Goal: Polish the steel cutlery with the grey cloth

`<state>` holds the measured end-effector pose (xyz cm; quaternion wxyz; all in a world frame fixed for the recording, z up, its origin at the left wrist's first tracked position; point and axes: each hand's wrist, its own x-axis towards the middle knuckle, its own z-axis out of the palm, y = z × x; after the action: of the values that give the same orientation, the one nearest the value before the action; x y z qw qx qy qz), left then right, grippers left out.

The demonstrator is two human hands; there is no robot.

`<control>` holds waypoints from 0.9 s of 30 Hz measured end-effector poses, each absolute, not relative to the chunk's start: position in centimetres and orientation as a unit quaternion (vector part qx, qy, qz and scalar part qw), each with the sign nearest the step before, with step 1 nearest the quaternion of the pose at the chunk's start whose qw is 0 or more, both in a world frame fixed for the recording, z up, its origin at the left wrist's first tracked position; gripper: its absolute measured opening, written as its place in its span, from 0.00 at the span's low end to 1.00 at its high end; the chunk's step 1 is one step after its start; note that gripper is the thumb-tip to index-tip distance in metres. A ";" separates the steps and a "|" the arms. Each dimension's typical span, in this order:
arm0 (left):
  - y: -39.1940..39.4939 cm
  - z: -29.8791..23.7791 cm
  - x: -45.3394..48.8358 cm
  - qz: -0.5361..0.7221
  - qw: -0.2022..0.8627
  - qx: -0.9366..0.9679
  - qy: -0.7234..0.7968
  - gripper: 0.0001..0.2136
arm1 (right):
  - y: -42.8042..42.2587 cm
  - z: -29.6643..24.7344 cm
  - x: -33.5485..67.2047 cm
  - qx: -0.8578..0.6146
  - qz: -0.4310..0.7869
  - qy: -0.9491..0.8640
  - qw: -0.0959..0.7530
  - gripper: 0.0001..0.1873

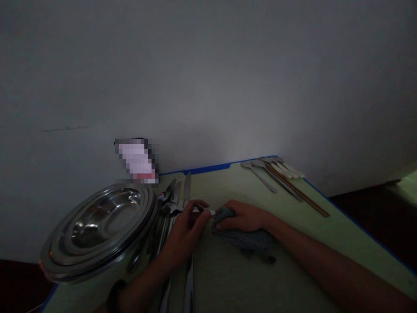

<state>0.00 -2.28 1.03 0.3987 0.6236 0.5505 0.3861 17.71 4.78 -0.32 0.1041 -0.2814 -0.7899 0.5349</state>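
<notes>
My left hand [189, 230] is closed, thumb and fingers pinching a piece of cutlery with a white handle [211, 212]. Its metal end points left over other cutlery, and I cannot tell there whether it is a spoon or a fork. Bunched in my right hand [243, 216] is a dark checked cloth [244, 241], pressed close to the tip of that handle. Beneath and beside my left hand lie several metal knives [186, 187] and other cutlery, partly hidden by my wrist.
Stacked oval metal trays [58, 256] stand at the left. A blurred-out phone-like object [137, 161] leans on the wall behind. At the far right lie brown chopsticks [306, 195], a metal spoon [260, 177] and several white-handled pieces [289, 171]. The table [221, 182] has blue edges.
</notes>
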 end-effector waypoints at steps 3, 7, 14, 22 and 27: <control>-2.4 1.3 0.2 0.390 0.393 0.620 0.556 0.12 | 4.8 -0.3 17.7 -0.272 0.536 -0.793 0.100 0.15; -2.3 1.1 0.1 0.387 0.385 0.624 0.560 0.10 | 4.7 -0.3 17.7 -0.269 0.529 -0.799 0.099 0.14; -2.4 0.1 -0.8 0.399 0.408 0.632 0.525 0.10 | 4.6 0.0 17.6 -0.264 0.540 -0.792 0.105 0.14; -2.4 -0.2 -0.9 0.400 0.414 0.627 0.525 0.17 | 4.7 -0.3 17.7 -0.282 0.554 -0.774 0.120 0.16; -2.4 -0.3 -0.4 0.439 0.428 0.622 0.487 0.15 | 4.8 -0.4 17.6 -0.289 0.540 -0.781 0.123 0.15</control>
<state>-0.40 -2.35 -0.26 0.4280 0.6217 0.4871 0.4395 17.63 4.75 -0.45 0.1226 -0.2891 -0.7810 0.5398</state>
